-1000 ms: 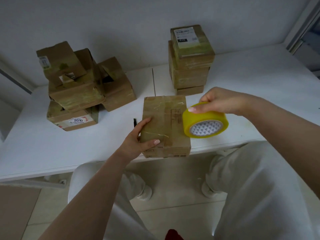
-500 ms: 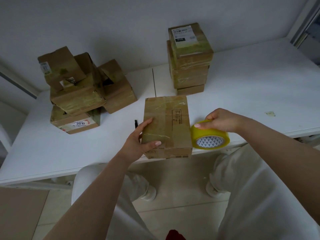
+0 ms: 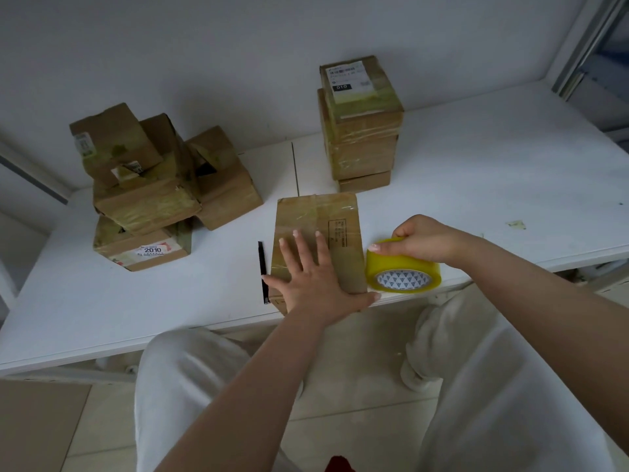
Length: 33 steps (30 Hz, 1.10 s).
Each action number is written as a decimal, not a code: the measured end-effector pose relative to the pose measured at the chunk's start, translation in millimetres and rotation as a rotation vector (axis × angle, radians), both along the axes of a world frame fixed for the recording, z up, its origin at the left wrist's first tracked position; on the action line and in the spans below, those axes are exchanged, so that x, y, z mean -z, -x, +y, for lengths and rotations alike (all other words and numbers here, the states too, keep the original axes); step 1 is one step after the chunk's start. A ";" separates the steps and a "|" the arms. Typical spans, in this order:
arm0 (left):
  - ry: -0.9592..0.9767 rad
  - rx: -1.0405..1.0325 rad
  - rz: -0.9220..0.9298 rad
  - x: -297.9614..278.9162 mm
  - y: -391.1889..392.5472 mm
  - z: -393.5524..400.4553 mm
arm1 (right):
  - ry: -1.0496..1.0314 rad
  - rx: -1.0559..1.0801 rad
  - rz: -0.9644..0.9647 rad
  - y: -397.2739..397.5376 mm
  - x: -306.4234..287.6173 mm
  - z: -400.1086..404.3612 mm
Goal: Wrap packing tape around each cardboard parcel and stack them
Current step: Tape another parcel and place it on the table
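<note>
Right at the near edge of the surface point(image 3: 510, 172), the parcel point(image 3: 320, 233) lies under the flat, straight-fingered left hand point(image 3: 316, 281), overhanging slightly; pulling tape could tip it off. Beside it the right hand point(image 3: 425, 238) grips the tape roll point(image 3: 403, 269). Beyond the parcel, the tall stack point(image 3: 362, 120) may topple when another box is added.

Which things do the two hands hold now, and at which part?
The right hand grips the yellow tape roll by its top outer rim. The left hand holds nothing; it presses flat on the parcel.
</note>
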<state>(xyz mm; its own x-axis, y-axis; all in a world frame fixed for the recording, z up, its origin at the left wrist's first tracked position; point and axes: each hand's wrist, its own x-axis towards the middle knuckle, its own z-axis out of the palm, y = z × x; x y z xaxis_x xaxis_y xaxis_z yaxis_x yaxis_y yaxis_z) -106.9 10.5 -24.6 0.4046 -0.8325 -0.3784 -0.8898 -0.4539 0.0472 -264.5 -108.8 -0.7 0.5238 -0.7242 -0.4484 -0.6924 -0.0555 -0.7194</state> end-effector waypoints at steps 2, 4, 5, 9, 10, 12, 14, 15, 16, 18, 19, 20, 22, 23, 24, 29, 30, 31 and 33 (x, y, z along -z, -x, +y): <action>0.020 -0.010 0.004 -1.8 -2.6 0.7 | -0.033 -0.004 -0.027 1.0 -8.8 -1.4; 0.080 -0.018 0.059 -4.2 -11.2 3.1 | -0.059 -0.018 -0.092 2.5 -20.9 -5.6; 0.130 -0.027 0.119 -4.8 -17.0 4.8 | -0.058 -0.013 -0.144 3.4 -29.1 -8.5; 0.402 -0.184 0.723 -4.2 -30.7 12.1 | -0.080 0.015 -0.496 0.9 -75.9 -17.0; 0.449 -0.251 0.928 -2.9 -28.7 13.7 | -0.081 -0.004 -0.554 -2.4 -87.3 -17.8; 0.458 -0.347 1.191 -1.1 -21.8 16.9 | -0.029 -0.068 -0.573 -14.6 -101.0 -16.1; 0.482 -0.358 1.276 0.7 -20.2 19.6 | 0.031 -0.134 -0.475 -30.8 -101.2 -9.5; 0.505 -0.339 1.279 2.2 -22.8 21.6 | 0.032 -0.166 -0.433 -38.0 -97.4 -4.8; 0.524 -0.309 1.271 3.5 -27.1 23.2 | 0.010 -0.184 -0.416 -44.4 -94.4 1.6; 0.555 -0.256 1.260 0.9 -37.4 24.5 | -0.018 -0.187 -0.424 -53.2 -87.9 10.1; 0.571 -0.237 1.246 -1.8 -42.7 23.3 | -0.010 -0.189 -0.431 -56.7 -85.7 11.5; 0.573 -0.217 1.225 -4.9 -46.9 21.0 | -0.008 -0.192 -0.434 -59.5 -85.2 12.9; 0.532 -0.189 1.200 -9.9 -52.9 13.3 | -0.015 -0.185 -0.436 -62.0 -86.2 12.9; 0.501 -0.182 1.198 -10.7 -55.1 8.7 | -0.017 -0.177 -0.437 -62.4 -86.1 11.8; 0.467 -0.180 1.201 -11.9 -56.2 4.9 | -0.021 -0.170 -0.437 -62.0 -86.4 11.7; 0.370 -0.163 1.203 -10.2 -56.7 -4.5 | -0.012 -0.138 -0.434 -60.4 -85.4 10.9; 0.361 -0.162 1.189 -11.1 -56.4 -4.1 | -0.004 -0.141 -0.428 -61.7 -86.4 11.9; 0.351 -0.165 1.173 -11.1 -58.5 -4.2 | 0.009 -0.152 -0.415 -63.9 -87.3 12.0; 0.340 -0.162 1.134 -11.9 -62.6 -3.8 | 0.073 -0.174 -0.360 -64.8 -93.5 11.9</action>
<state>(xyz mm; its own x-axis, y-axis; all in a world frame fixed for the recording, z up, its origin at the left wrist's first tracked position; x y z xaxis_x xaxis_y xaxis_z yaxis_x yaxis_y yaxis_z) -44.3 6.7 -12.7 0.0918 -0.9292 -0.3581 -0.1965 -0.3695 0.9082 -199.7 -96.8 92.8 0.7558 -0.6338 -0.1645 -0.3726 -0.2097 -0.9040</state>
